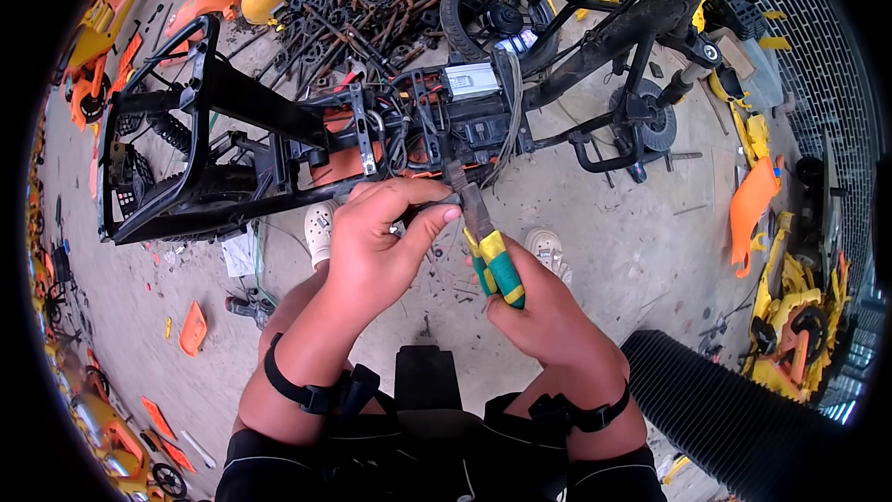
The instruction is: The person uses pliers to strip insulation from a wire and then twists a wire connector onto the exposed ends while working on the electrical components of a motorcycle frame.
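Pliers with yellow and green handles sit in my right hand, whose fingers wrap round the grips. Their metal jaws point up and left, towards the near edge of a black scooter frame. Just left of the jaws, my left hand pinches thumb and forefinger together. What it holds is too small and too hidden to name. Beyond the fingertips, the middle of the frame carries a silver box and a bundle of grey cables.
A black wheel and a heap of rusty metal parts lie beyond the frame. Orange and yellow body panels are strewn along both sides. A black ribbed object stands at the lower right, near my right forearm.
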A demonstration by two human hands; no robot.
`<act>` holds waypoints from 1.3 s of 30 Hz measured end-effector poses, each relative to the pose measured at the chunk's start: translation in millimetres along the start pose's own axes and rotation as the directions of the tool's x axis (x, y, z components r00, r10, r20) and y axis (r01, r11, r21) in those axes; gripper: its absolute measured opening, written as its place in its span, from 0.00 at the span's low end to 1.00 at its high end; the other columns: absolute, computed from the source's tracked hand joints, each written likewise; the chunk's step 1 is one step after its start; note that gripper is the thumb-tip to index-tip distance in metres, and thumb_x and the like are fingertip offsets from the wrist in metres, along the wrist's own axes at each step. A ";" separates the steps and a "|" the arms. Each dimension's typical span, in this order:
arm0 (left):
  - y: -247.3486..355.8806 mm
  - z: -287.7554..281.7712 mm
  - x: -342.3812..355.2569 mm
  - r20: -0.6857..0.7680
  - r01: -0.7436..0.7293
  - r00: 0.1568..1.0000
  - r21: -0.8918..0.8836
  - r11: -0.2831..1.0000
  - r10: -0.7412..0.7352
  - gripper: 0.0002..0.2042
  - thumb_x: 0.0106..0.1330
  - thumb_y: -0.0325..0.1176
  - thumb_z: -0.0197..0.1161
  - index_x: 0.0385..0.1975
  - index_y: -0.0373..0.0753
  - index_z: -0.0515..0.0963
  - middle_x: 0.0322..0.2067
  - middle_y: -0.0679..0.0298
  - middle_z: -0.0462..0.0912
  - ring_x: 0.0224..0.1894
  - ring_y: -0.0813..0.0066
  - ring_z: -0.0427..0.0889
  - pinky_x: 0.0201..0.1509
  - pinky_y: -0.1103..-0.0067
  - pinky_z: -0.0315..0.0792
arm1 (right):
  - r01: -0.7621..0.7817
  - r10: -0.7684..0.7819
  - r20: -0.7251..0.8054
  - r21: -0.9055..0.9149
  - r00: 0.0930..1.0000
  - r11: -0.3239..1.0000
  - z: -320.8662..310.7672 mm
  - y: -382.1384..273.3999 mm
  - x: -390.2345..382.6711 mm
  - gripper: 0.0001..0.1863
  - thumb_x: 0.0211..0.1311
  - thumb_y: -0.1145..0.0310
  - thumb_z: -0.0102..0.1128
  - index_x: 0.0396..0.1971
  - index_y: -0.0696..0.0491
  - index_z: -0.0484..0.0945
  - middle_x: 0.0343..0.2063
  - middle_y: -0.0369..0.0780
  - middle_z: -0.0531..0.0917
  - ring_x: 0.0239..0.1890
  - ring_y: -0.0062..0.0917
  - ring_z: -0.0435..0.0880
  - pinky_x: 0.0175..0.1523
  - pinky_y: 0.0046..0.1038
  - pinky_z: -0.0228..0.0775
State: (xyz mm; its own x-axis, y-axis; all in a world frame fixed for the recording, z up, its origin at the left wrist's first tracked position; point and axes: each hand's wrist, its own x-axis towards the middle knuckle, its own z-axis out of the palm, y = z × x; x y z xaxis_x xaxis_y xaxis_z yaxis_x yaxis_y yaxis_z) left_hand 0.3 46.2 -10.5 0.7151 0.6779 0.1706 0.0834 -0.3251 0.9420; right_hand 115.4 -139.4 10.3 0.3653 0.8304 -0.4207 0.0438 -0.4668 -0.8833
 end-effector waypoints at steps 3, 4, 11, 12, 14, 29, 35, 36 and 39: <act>0.3 -2.6 1.6 0.008 -0.084 0.996 0.122 0.989 0.084 0.08 0.60 0.31 0.77 0.37 0.40 0.87 0.33 0.63 0.89 0.35 0.64 0.86 0.46 0.73 0.71 | 0.001 -0.001 0.000 -0.017 1.000 1.000 0.2 0.2 0.2 0.37 0.60 0.83 0.52 0.73 0.58 0.63 0.54 0.41 0.81 0.56 0.25 0.80 0.61 0.30 0.73; 1.5 -4.0 1.7 0.022 -0.094 0.996 0.150 0.984 0.092 0.08 0.60 0.28 0.77 0.36 0.39 0.87 0.33 0.63 0.89 0.36 0.66 0.86 0.46 0.74 0.73 | -0.012 0.012 0.002 -0.020 1.000 1.000 0.0 -1.7 -0.2 0.37 0.60 0.83 0.53 0.73 0.59 0.63 0.54 0.41 0.81 0.56 0.26 0.80 0.62 0.30 0.72; 9.6 -7.0 1.4 0.041 -0.115 0.993 0.257 0.960 0.108 0.08 0.57 0.25 0.78 0.35 0.37 0.87 0.35 0.62 0.90 0.39 0.67 0.86 0.49 0.74 0.75 | -0.048 0.048 0.016 -0.035 0.999 0.998 -0.9 -2.6 -1.8 0.37 0.59 0.82 0.54 0.72 0.58 0.63 0.54 0.41 0.81 0.56 0.26 0.80 0.62 0.29 0.71; 9.7 -7.0 1.1 0.041 -0.114 0.993 0.257 0.960 0.107 0.08 0.57 0.25 0.78 0.35 0.38 0.87 0.35 0.63 0.90 0.40 0.67 0.86 0.49 0.73 0.75 | -0.054 0.056 0.024 -0.050 0.998 0.997 -1.3 -2.9 -2.0 0.37 0.59 0.82 0.54 0.73 0.58 0.63 0.55 0.41 0.81 0.56 0.26 0.80 0.62 0.29 0.71; 11.3 -8.8 1.8 0.049 -0.156 0.988 0.295 0.943 0.148 0.09 0.56 0.26 0.79 0.35 0.38 0.87 0.34 0.64 0.90 0.39 0.67 0.86 0.49 0.73 0.74 | -0.068 0.071 0.040 -0.079 0.997 0.995 -2.5 -3.5 -2.1 0.38 0.59 0.82 0.53 0.74 0.56 0.62 0.56 0.41 0.81 0.57 0.26 0.80 0.63 0.29 0.71; 14.0 -14.1 -3.6 0.040 -0.291 0.950 0.476 0.830 0.310 0.08 0.54 0.30 0.79 0.30 0.42 0.86 0.28 0.68 0.89 0.28 0.68 0.80 0.44 0.73 0.67 | -0.017 0.042 0.138 -0.177 0.989 0.984 -0.8 -12.8 -0.4 0.44 0.59 0.81 0.53 0.78 0.51 0.55 0.51 0.43 0.82 0.48 0.30 0.82 0.56 0.30 0.74; 11.3 -8.9 -3.2 -0.058 -0.219 0.964 0.382 0.898 0.259 0.06 0.57 0.32 0.78 0.31 0.44 0.85 0.24 0.69 0.86 0.25 0.69 0.79 0.43 0.74 0.66 | 0.012 -0.007 0.046 -0.116 0.999 0.993 4.1 -14.8 -1.4 0.37 0.63 0.80 0.56 0.74 0.53 0.60 0.47 0.41 0.83 0.47 0.29 0.83 0.56 0.31 0.75; 10.0 -7.9 -4.2 -0.069 -0.186 0.972 0.355 0.916 0.224 0.06 0.58 0.32 0.78 0.31 0.44 0.85 0.24 0.69 0.86 0.26 0.69 0.79 0.43 0.74 0.66 | -0.001 0.005 0.053 -0.077 0.999 0.997 4.2 -15.7 -1.2 0.35 0.63 0.79 0.56 0.73 0.54 0.62 0.46 0.41 0.83 0.46 0.27 0.83 0.55 0.30 0.75; 1.9 -4.3 -6.5 -0.091 -0.119 0.984 0.298 0.947 0.152 0.06 0.59 0.30 0.77 0.33 0.43 0.86 0.26 0.67 0.87 0.28 0.68 0.79 0.46 0.74 0.68 | -0.016 0.014 0.061 0.037 0.998 0.999 5.6 -18.4 -1.1 0.32 0.66 0.78 0.58 0.70 0.56 0.65 0.42 0.39 0.83 0.43 0.25 0.83 0.52 0.30 0.76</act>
State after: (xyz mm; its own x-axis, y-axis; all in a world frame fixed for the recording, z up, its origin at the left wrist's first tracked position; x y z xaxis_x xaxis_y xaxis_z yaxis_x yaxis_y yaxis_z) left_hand -7.2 44.0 -8.6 0.6535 0.6776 0.3372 0.2012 -0.5850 0.7857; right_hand 108.9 -130.0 25.9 0.3085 0.8407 -0.4450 0.0035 -0.4688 -0.8833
